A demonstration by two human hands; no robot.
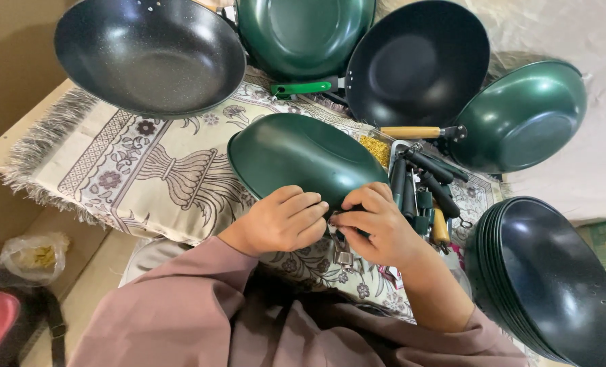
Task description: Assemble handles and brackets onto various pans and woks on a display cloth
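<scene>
Contact point at the near rim of the green wok is hidden by your own fingers; can't make out what's being fitted there. A small metal bracket hangs just below your hands, partly covered. Your sleeves block the lower middle of the frame.

Around you: speckled black wok upper left, cut by the top edge. Green wok with green handle top centre, also cut off. Black wok with wooden handle right of it, another upturned green wok far right. Stack of black woks lower right, clipped by the frame. Pile of loose handles sits just right of your right hand, touching the green wok's edge. Patterned fringed rug under everything. Plastic bag lower left, contents unclear.

Green wok lies upside down at frame centre, rim toward you. Left hand is curled, fingertips pressed on the rim. Right hand is pinched together on that rim, touching the left fingertips.
</scene>
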